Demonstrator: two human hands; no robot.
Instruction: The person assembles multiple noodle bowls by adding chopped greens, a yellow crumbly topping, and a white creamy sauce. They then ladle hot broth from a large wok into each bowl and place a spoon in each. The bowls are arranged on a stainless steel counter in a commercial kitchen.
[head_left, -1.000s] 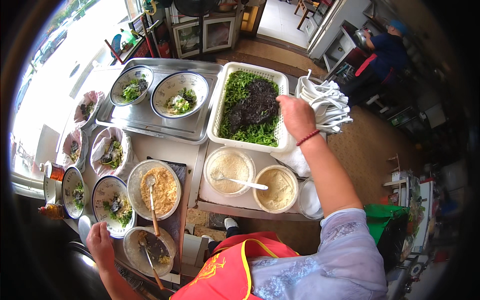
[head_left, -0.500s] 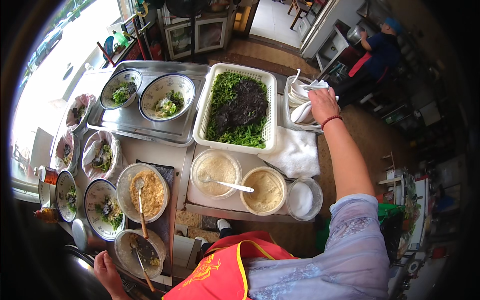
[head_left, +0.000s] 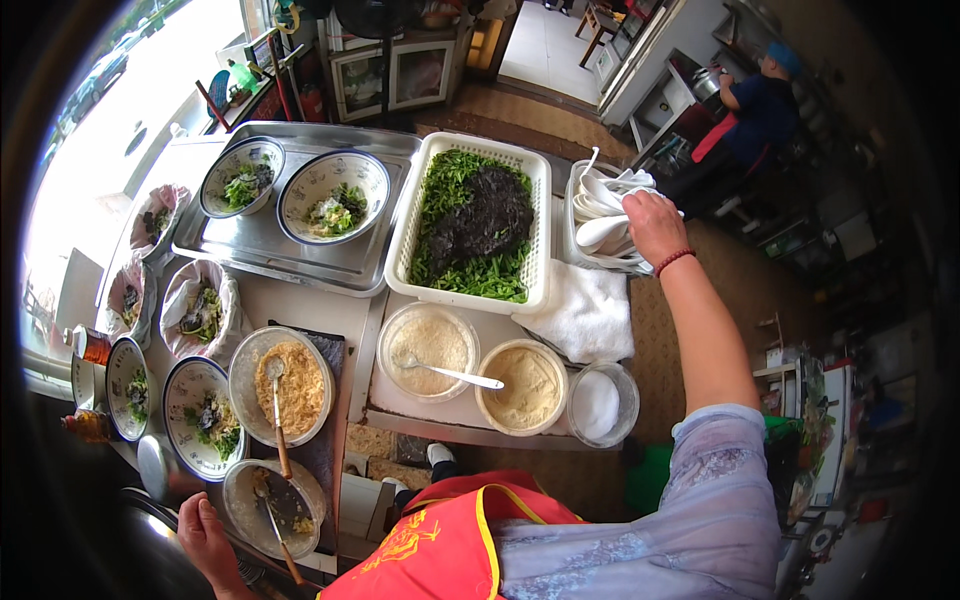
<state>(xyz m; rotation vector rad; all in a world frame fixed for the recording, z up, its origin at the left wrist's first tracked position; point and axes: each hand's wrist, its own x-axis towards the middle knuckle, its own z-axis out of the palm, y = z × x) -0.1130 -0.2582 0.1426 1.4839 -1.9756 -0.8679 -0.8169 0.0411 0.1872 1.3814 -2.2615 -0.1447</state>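
My right hand (head_left: 655,228) is down in a clear tub (head_left: 574,232) of white spoons (head_left: 603,232) at the table's right end. Its fingers curl in on a spoon, the tips hidden beneath the hand. Near the lower left edge, my left hand (head_left: 207,540) hovers with loosely curled fingers and nothing visible in them. Beside it stands a nearly used-up plastic tub (head_left: 240,515) with a wooden-handled spoon (head_left: 283,543) in it. Another tub, of orange-brown crumbly powder (head_left: 300,378), stands just behind that one, also with a spoon.
A white basket (head_left: 402,240) holds chopped greens and dark shreds. In front are tubs of pale powder (head_left: 440,335), beige powder (head_left: 527,390) and white grains (head_left: 597,405), near a white towel (head_left: 585,315). Bowls of greens (head_left: 378,190) fill the left side. A co-worker (head_left: 755,110) stands far right.
My right hand has shifted a little right and toward me, and the spoons under it have moved. My left hand has drifted slightly left. The co-worker's pot has lowered.
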